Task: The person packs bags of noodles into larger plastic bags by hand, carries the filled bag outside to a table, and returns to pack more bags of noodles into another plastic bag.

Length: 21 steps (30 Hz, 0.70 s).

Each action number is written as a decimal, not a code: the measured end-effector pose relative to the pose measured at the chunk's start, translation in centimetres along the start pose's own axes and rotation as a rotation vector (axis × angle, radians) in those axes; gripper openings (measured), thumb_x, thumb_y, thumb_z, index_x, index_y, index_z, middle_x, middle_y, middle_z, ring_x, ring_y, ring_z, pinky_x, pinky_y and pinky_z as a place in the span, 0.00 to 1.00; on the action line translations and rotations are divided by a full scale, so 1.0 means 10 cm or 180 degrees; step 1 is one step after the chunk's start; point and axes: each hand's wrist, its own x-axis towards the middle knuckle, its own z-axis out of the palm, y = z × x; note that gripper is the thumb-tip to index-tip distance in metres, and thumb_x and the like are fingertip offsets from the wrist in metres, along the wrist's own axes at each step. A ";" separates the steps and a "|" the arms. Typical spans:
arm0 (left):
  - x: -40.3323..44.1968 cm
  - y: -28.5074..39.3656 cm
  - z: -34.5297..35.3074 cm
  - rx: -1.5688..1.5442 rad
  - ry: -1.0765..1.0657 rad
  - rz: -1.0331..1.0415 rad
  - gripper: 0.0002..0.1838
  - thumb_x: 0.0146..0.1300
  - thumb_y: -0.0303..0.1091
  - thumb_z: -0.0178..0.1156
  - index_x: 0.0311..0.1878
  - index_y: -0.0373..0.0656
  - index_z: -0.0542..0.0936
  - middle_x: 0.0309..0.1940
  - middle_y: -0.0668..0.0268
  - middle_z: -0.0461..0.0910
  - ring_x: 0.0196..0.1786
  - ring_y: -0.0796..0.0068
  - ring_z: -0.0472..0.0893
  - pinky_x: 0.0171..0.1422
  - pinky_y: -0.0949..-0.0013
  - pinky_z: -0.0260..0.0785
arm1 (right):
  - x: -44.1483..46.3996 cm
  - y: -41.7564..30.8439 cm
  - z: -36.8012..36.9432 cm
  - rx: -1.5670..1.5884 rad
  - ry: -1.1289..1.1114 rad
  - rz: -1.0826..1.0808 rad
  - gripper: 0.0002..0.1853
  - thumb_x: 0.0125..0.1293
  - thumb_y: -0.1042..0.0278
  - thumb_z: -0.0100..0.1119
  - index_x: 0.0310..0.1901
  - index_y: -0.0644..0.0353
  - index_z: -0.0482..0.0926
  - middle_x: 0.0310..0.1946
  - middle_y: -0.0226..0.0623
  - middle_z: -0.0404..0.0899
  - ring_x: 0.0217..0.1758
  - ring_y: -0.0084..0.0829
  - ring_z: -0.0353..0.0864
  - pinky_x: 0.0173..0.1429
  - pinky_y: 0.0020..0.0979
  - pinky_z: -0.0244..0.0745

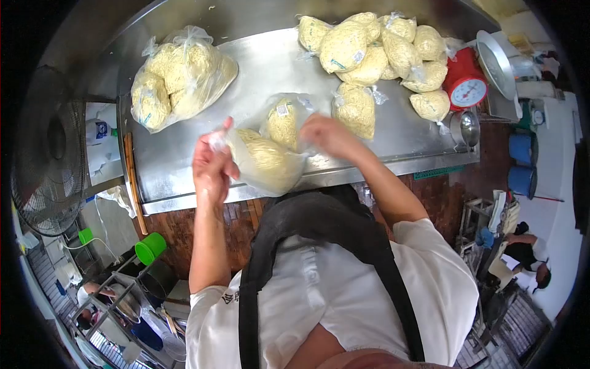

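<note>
My left hand pinches the gathered corner of a clear plastic bag at the near edge of the steel table. Inside that bag lies a bundle of pale yellow noodles. A smaller bag of noodles with a printed label is against it or partly in it; the clear film hides which. On the bag's right side is my right hand, fingers bent and smeared by motion, so its grip does not show. Just right of it sits a knotted bag of noodles.
A large bag holding several noodle packs stands at the left. Many knotted packs are heaped at the back right, by a red dial scale and a metal bowl. Wooden sticks lie along the table's left edge.
</note>
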 end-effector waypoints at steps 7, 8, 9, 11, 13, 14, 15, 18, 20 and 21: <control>-0.08 0.23 0.65 0.0137 -0.0940 -0.0153 0.11 0.69 0.18 0.53 0.50 0.44 0.70 0.69 0.41 0.70 0.19 0.86 0.67 0.20 0.78 0.66 | 0.08 0.89 -0.22 -0.2480 0.1618 0.0365 0.17 0.61 0.58 0.70 0.43 0.63 0.80 0.35 0.48 0.79 0.44 0.50 0.77 0.51 0.51 0.71; -0.16 0.29 0.73 0.0205 -0.1211 -0.0130 0.12 0.69 0.17 0.53 0.51 0.44 0.70 0.69 0.41 0.70 0.19 0.87 0.68 0.20 0.77 0.66 | 0.12 1.09 -0.24 -0.2371 0.1563 0.0338 0.17 0.62 0.58 0.69 0.43 0.63 0.80 0.35 0.49 0.79 0.42 0.51 0.77 0.50 0.51 0.71; -0.23 0.35 0.77 0.0273 -0.1488 -0.0108 0.13 0.69 0.17 0.52 0.52 0.45 0.70 0.69 0.42 0.70 0.20 0.87 0.69 0.20 0.77 0.67 | 0.13 1.21 -0.29 -0.2265 0.1513 0.0314 0.16 0.62 0.58 0.69 0.42 0.63 0.79 0.34 0.49 0.79 0.40 0.52 0.77 0.49 0.51 0.71; -0.26 0.43 0.61 0.0723 -0.1104 -0.0265 0.09 0.70 0.21 0.56 0.50 0.42 0.71 0.49 0.51 0.81 0.21 0.86 0.71 0.20 0.77 0.67 | 0.01 1.23 -0.40 -0.1452 0.1859 0.0906 0.13 0.67 0.62 0.64 0.42 0.64 0.77 0.33 0.52 0.80 0.38 0.55 0.78 0.45 0.48 0.72; -0.23 0.42 0.24 0.1518 -0.0592 -0.0868 0.10 0.70 0.25 0.59 0.51 0.40 0.72 0.36 0.60 0.82 0.21 0.84 0.72 0.20 0.76 0.67 | -0.15 1.09 -0.54 -0.0677 0.2300 0.1163 0.12 0.70 0.64 0.62 0.43 0.65 0.76 0.33 0.52 0.81 0.38 0.54 0.79 0.44 0.46 0.73; -0.23 0.35 0.10 0.2441 -0.0556 -0.1194 0.11 0.70 0.28 0.59 0.53 0.39 0.74 0.29 0.65 0.78 0.21 0.82 0.72 0.21 0.74 0.67 | -0.22 0.91 -0.64 -0.0519 0.2436 0.1164 0.12 0.71 0.64 0.61 0.43 0.66 0.76 0.33 0.52 0.81 0.38 0.54 0.79 0.44 0.45 0.73; -0.21 0.26 -0.02 0.3376 -0.0524 -0.1512 0.14 0.71 0.32 0.60 0.55 0.37 0.75 0.23 0.69 0.74 0.20 0.81 0.72 0.21 0.72 0.68 | -0.28 0.72 -0.72 -0.0353 0.2590 0.1167 0.11 0.72 0.65 0.59 0.44 0.66 0.75 0.34 0.52 0.81 0.38 0.53 0.79 0.45 0.45 0.73; -0.13 0.09 -0.18 0.2212 -0.0645 -0.1595 0.16 0.73 0.37 0.57 0.55 0.35 0.78 0.19 0.71 0.69 0.17 0.80 0.66 0.19 0.71 0.61 | -0.43 -0.02 -0.78 -0.0472 0.2199 0.0697 0.11 0.70 0.66 0.61 0.47 0.63 0.76 0.35 0.48 0.81 0.39 0.50 0.79 0.47 0.44 0.74; -0.04 0.14 0.03 0.0726 -0.0043 -0.0945 0.18 0.76 0.38 0.55 0.58 0.33 0.78 0.17 0.74 0.64 0.17 0.81 0.62 0.20 0.74 0.55 | -0.49 -0.24 -0.70 -0.0543 0.1576 -0.0704 0.11 0.69 0.70 0.62 0.50 0.61 0.75 0.42 0.48 0.79 0.43 0.47 0.79 0.49 0.42 0.73; 0.04 0.19 0.18 0.0361 0.0165 -0.0708 0.21 0.77 0.36 0.52 0.65 0.30 0.72 0.19 0.75 0.62 0.17 0.84 0.58 0.21 0.78 0.51 | -0.48 -0.43 -0.73 -0.0597 0.1229 -0.1157 0.13 0.67 0.73 0.63 0.51 0.62 0.75 0.43 0.48 0.78 0.43 0.47 0.79 0.49 0.41 0.74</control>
